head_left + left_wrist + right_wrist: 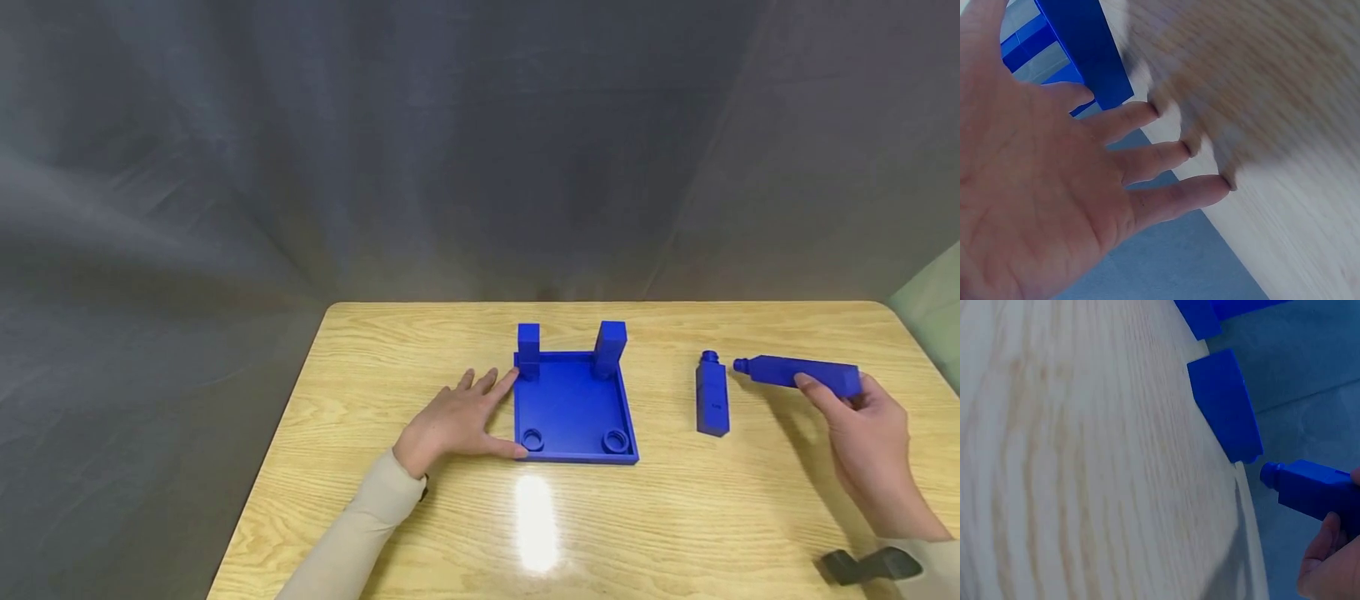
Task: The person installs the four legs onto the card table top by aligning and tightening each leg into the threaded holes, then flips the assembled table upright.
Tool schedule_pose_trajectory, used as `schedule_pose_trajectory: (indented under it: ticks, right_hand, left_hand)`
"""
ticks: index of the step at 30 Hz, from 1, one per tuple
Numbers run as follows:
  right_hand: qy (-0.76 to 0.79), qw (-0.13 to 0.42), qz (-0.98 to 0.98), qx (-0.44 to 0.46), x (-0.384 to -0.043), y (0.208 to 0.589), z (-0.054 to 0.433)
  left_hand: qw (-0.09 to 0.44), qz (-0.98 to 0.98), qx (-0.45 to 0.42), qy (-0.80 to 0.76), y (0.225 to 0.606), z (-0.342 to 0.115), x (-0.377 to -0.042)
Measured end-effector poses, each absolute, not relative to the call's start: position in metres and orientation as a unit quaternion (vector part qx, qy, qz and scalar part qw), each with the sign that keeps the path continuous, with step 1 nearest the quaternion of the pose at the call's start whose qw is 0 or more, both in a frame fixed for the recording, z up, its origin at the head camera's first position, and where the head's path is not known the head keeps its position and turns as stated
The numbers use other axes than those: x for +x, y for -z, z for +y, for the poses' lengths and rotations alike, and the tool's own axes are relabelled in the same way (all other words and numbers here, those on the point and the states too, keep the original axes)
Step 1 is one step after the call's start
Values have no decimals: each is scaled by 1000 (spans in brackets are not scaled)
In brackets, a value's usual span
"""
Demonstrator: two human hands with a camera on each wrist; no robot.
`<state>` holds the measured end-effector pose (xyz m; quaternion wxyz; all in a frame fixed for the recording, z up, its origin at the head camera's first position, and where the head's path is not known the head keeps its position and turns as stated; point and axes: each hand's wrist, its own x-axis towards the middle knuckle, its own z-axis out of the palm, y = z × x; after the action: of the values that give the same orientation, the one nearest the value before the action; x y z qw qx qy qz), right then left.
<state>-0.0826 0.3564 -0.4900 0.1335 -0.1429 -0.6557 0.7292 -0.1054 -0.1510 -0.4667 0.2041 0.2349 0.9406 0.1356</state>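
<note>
My left hand (461, 421) has its fingers spread against the left side of a blue square tray (573, 408), thumb at the near left corner and index fingertip by the far left one. Two square blue posts (611, 342) stand at the tray's far corners, and two round threaded sockets (616, 441) show at its near corners. In my right hand (870, 442), thumb and fingers grip the thick end of a blue square leg (802, 373), held sideways above the table with its threaded tip pointing left. Another blue leg (712, 396) lies between tray and right hand, threaded end away from me.
The wooden table (390, 350) has its far edge against a dark grey curtain (487, 150). A pale green surface (933, 300) shows past the right edge. Glare marks the tabletop in front of the tray.
</note>
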Motion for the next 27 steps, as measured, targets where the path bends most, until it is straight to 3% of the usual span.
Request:
schedule_pose_trajectory:
  ticks: [6, 18, 27]
  right_hand:
    - [-629, 111, -759, -122, -78, 479, 348]
    - [-692, 139, -704, -78, -79, 472, 330]
    - [-647, 106, -753, -57, -77, 468, 313]
  left_hand:
    - [209, 940, 235, -132, 463, -148, -108]
    - [242, 934, 218, -147, 456, -146, -112]
    - [247, 934, 214, -146, 453, -145, -115]
